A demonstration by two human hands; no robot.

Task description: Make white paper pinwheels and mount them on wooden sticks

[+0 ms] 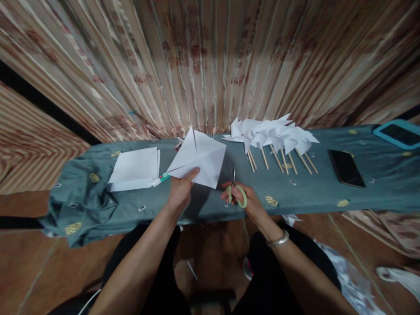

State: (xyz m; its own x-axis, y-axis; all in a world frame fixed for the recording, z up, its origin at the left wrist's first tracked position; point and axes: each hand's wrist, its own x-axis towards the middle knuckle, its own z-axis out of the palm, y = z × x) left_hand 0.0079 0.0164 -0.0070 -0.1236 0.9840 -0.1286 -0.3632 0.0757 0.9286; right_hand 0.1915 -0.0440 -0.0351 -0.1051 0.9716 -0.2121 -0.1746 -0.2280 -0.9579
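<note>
The left hand pinches a folded white paper square taut above the cloth-covered surface, so the green-handled scissors, gripped closed-fingered in the right hand, can reach its edge.

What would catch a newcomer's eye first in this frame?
At the centre, the left hand holds a white paper square while the right hand works green-handled scissors at its edge. Behind them to the right, a row of white paper pinwheels on wooden sticks lies on the teal cloth, with a dark phone further right.
</note>
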